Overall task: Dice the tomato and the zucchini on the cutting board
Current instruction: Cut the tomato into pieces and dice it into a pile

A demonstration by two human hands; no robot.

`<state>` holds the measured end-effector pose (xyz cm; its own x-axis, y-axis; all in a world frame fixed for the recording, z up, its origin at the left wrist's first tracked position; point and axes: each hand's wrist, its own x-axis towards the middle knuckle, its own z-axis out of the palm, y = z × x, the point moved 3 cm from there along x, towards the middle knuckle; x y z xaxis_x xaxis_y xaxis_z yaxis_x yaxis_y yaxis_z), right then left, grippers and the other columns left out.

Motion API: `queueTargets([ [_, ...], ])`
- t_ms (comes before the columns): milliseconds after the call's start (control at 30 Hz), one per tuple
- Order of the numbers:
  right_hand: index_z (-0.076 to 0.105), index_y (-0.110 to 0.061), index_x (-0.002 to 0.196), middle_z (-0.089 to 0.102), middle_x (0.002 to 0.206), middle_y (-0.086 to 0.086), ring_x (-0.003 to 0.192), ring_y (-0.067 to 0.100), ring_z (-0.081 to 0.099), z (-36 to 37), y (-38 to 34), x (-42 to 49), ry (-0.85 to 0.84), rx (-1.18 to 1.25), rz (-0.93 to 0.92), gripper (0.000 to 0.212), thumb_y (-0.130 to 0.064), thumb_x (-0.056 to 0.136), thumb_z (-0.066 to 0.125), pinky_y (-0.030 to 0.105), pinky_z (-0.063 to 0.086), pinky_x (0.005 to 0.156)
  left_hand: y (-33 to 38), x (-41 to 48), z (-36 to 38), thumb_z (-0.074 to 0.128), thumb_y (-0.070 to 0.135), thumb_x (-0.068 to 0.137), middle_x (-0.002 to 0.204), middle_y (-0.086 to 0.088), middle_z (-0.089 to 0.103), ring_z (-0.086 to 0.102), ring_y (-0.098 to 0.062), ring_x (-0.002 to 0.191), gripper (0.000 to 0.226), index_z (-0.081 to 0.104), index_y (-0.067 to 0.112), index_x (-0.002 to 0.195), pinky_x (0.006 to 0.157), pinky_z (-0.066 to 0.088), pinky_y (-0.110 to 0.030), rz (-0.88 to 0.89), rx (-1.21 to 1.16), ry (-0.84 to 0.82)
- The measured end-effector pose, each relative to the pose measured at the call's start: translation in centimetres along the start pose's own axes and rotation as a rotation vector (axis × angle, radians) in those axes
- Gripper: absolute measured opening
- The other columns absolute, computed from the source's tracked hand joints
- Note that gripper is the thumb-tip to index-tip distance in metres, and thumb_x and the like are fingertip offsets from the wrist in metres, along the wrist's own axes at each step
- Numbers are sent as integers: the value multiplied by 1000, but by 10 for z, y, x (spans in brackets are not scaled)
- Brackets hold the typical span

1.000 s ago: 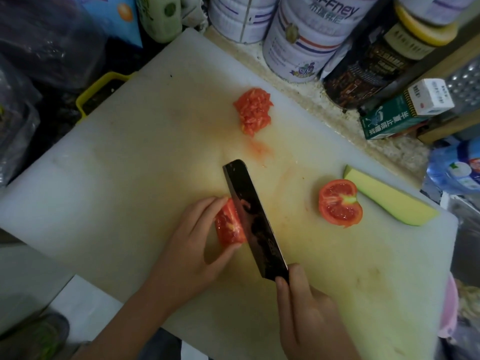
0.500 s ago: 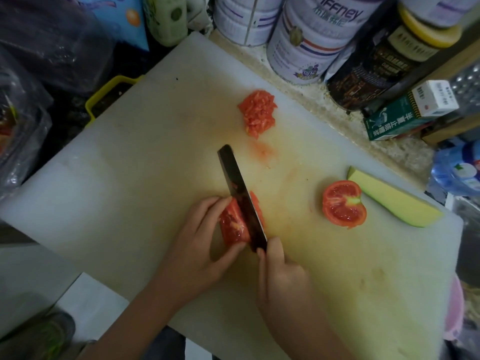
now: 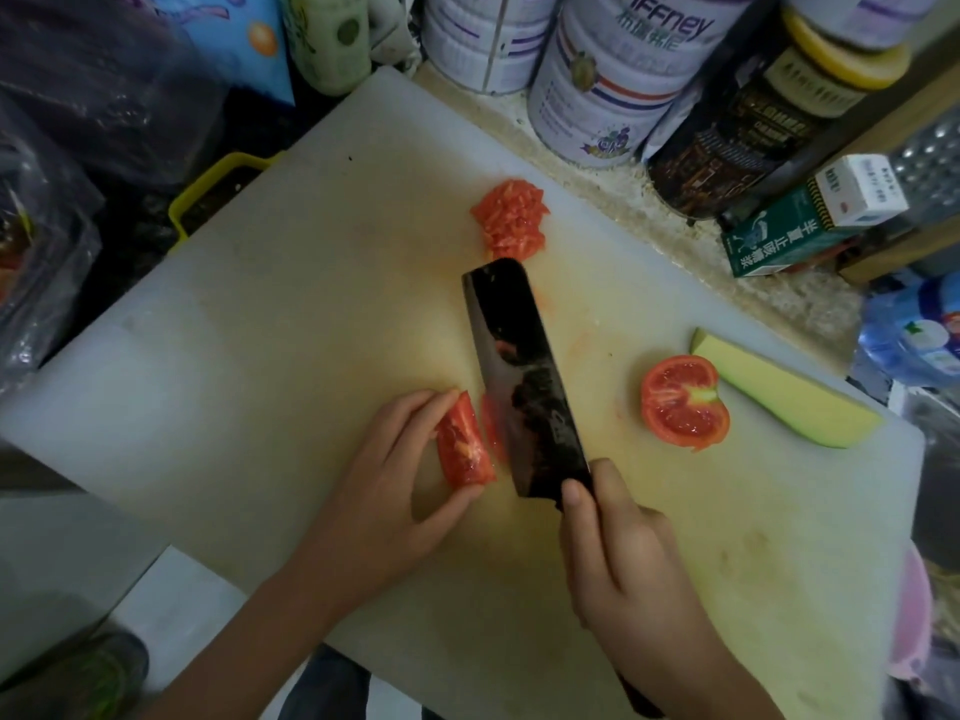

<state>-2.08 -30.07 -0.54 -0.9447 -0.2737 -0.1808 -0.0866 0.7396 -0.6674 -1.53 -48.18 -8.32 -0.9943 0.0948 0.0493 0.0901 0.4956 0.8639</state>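
While fingers of left hand (image 3: 384,501) pinch tomato wedge (image 3: 465,446), right hand (image 3: 628,569) grips knife (image 3: 524,376); tin (image 3: 613,80) reads "iFFney".

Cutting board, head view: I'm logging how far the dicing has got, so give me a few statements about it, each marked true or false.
1. The left hand holds a tomato wedge on the cutting board. True.
2. The right hand grips a cleaver. True.
3. The zucchini is already diced. False: the zucchini piece lies uncut near the board's right edge.
4. A tomato half lies cut face up beside the zucchini piece. True.
5. No tomato has been diced yet. False: a pile of diced tomato sits at the board's far side.
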Motion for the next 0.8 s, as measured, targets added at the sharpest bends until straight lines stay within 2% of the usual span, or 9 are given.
queueTargets([
  [33, 35, -36, 85, 46, 51, -2, 44, 14, 46, -1, 2, -5, -13, 16, 10, 21, -54, 94, 29, 34, 37, 45, -1, 0, 0, 59, 52, 83, 136, 36, 25, 40, 2, 127, 72, 32, 30, 146, 106, 33, -11, -4, 3, -4],
  [100, 36, -38, 87, 47, 51, -3, 44, 14, 45, 1, 5, -13, -19, -4, 1, 24, -60, 89, 28, 29, 32, 46, 0, 0, 0, 58, 53, 84, 138, 36, 24, 38, 3, 128, 73, 31, 29, 147, 106, 32, -11, 2, 12, -7],
  [267, 34, -37, 86, 45, 53, -6, 41, 13, 40, 10, 5, -17, -6, -29, -48, 18, -53, 91, 28, 19, 20, 42, 2, 0, 1, 57, 52, 84, 137, 38, 21, 38, 5, 126, 72, 29, 31, 146, 105, 28, -5, -16, 6, -15],
  [433, 31, -46, 89, 35, 45, -10, 35, 3, 33, 15, 3, -23, 48, -42, -69, 5, -48, 93, 31, 12, 17, 39, 2, 0, 1, 58, 50, 85, 134, 25, 30, 41, 1, 124, 73, 33, 23, 148, 106, 28, -6, -21, 24, -8],
  [600, 30, -44, 89, 32, 43, -11, 34, 3, 32, 20, 0, -25, 40, -51, -32, 10, -52, 95, 28, 10, 16, 38, 2, 2, -1, 57, 52, 82, 128, 21, 34, 37, 5, 123, 75, 33, 23, 147, 105, 25, -4, -35, 21, -25],
  [667, 28, -43, 88, 28, 42, -11, 34, 8, 31, 20, -5, -16, 47, -123, -47, 16, -57, 94, 23, 13, 16, 37, 1, 3, -2, 56, 55, 81, 127, 19, 35, 41, 2, 121, 77, 34, 22, 147, 106, 27, -6, -53, 28, -35],
  [733, 23, -43, 87, 28, 44, -12, 35, 12, 29, 20, -10, -3, 27, -157, -57, 12, -53, 92, 21, 16, 15, 36, 1, 3, -2, 55, 58, 80, 128, 18, 36, 45, -4, 122, 79, 34, 23, 148, 108, 32, -13, -75, 20, -47],
  [800, 28, -35, 90, 27, 45, -13, 35, 14, 28, 21, -14, 5, 0, -177, -65, 14, -48, 93, 22, 18, 12, 35, 1, 5, -3, 55, 59, 79, 130, 18, 35, 47, -7, 123, 80, 33, 25, 148, 108, 35, -18, -103, -2, -60],
])
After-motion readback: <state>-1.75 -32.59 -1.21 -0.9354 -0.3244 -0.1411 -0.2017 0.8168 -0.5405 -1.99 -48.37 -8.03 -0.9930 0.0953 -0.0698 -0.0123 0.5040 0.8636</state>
